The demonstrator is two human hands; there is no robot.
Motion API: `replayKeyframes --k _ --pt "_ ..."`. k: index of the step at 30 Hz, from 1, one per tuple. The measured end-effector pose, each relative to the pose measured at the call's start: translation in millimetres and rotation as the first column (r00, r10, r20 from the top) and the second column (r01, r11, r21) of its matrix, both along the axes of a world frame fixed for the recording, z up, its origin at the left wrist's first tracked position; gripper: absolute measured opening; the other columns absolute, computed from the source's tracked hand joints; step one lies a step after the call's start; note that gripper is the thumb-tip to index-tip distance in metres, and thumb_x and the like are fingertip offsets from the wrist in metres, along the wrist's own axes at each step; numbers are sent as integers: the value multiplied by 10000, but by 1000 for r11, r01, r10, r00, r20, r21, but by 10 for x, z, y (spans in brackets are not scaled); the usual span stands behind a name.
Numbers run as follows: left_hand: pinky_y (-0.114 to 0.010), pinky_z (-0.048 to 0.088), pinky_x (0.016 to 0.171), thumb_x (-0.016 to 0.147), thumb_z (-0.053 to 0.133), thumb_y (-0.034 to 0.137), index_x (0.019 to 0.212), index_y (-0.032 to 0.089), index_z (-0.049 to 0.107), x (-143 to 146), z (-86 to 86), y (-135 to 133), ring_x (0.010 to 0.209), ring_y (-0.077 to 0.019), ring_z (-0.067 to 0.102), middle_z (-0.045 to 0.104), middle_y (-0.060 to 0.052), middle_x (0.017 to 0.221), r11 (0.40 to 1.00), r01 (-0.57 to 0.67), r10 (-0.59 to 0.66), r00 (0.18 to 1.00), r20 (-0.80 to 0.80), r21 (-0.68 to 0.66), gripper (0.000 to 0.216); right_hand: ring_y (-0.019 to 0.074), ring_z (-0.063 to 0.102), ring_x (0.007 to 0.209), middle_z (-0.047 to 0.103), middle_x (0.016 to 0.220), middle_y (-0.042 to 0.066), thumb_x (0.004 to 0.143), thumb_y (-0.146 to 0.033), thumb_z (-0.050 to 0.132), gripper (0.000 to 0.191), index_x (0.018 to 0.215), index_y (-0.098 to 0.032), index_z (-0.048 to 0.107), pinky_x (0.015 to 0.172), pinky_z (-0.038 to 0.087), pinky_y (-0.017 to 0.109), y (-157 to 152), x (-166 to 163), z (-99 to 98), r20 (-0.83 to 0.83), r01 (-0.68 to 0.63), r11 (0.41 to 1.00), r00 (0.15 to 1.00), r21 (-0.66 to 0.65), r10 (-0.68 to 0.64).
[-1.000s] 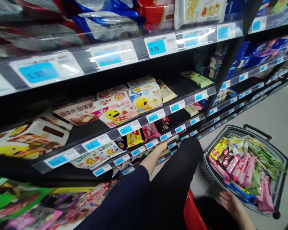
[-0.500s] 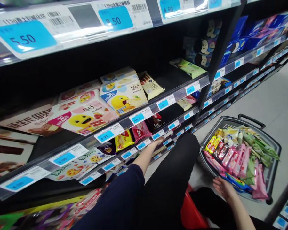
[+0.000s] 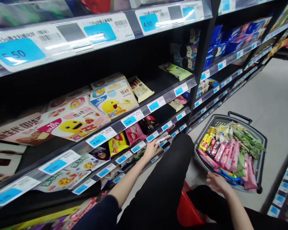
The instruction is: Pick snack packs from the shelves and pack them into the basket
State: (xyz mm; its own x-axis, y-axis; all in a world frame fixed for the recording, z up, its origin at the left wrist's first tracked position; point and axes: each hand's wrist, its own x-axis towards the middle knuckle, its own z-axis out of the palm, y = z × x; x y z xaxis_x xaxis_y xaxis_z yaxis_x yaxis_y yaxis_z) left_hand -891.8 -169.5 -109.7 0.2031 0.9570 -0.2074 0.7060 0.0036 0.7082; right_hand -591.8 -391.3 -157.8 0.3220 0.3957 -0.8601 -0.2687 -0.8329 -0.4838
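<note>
My left hand [image 3: 150, 149] is at the front edge of a low shelf, its fingers closed on a slim pale packet [image 3: 163, 139] seen edge-on, print unreadable. Just above and behind it lie a pink wafer packet [image 3: 134, 134], a yellow wafer packet [image 3: 118, 144] and a dark brown packet [image 3: 150, 123]. My right hand [image 3: 216, 182] hovers by the near left rim of a grey shopping basket [image 3: 264, 159], fingers apart and holding nothing. In the basket are pink packets [image 3: 233, 153], green packets [image 3: 247, 140] and a blue rainbow-striped packet [image 3: 230, 175].
Boxes of cakes [image 3: 74, 123] stand on the shelf [image 3: 156, 86] at left, with price labels along its edge. My bent knee [image 3: 182, 147] is between shelf and basket. Something red [image 3: 188, 207] is under me. Grey floor [image 3: 276, 95] runs along the aisle at right.
My left hand has come out from the low shelf and now shows a slim pale packet in its fingers. My right hand stays near the basket. The view has shifted rightward.
</note>
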Motion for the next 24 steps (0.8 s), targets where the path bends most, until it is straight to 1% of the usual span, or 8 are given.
replayKeyframes --k 2,4,7,9,13,15,18,24 --pt "-325 384 977 845 499 255 1064 208 622 -60 81 -203 1077 -214 543 627 -43 1119 995 74 -76 996 38 66 256 108 551 433 650 658 32 710 -373 674 269 807 -135 592 419 361 199 25 -85 178 -7 -60 987 998 148 62" --pt "-334 401 956 860 475 279 1077 211 616 -83 219 -405 1058 -211 545 619 -57 1113 974 139 -157 984 89 179 267 106 550 464 649 690 30 683 -424 698 342 845 -140 600 438 391 211 50 -187 377 -30 -25 917 999 399 40" --pt "-359 423 925 888 439 334 1138 234 590 66 534 -673 1052 -217 538 596 -72 1119 903 244 -324 928 186 355 309 124 575 556 653 802 37 697 -490 682 444 992 -173 586 489 452 244 94 -350 719 -77 60 675 997 735 -4" --pt "-349 428 917 896 436 325 1153 240 590 301 772 -804 1041 -206 539 590 -72 1105 836 345 -472 849 237 427 312 141 598 615 644 848 36 728 -497 658 470 1079 -202 554 519 482 267 120 -429 943 -99 100 530 995 842 -30" --pt "-332 423 925 876 492 302 1116 241 625 923 1119 -907 1020 -190 544 604 -63 1068 704 505 -682 675 279 499 282 154 623 636 622 780 6 739 -475 663 496 1144 -229 514 572 523 296 88 -358 1219 -113 190 368 969 910 -221" --pt "-325 421 935 834 562 320 1114 237 631 1233 1182 -896 1020 -194 551 609 -60 1077 660 590 -745 595 303 465 301 150 623 607 630 762 5 709 -441 703 491 1110 -216 531 567 532 290 3 -198 1251 -81 212 358 934 909 -347" --pt "-312 439 912 795 605 337 1076 233 659 1610 1142 -863 983 -202 580 640 -52 1042 622 693 -783 527 331 366 304 171 644 637 654 818 18 665 -404 747 484 1068 -208 564 575 552 303 -173 61 1217 -1 201 409 898 890 -440" --pt "-296 427 933 780 622 327 1125 265 640 1801 823 -877 1014 -202 597 663 -31 1092 514 798 -849 422 317 315 351 215 670 679 686 830 37 645 -414 756 580 1140 -172 578 623 579 362 -300 209 1073 117 131 549 912 825 -394"
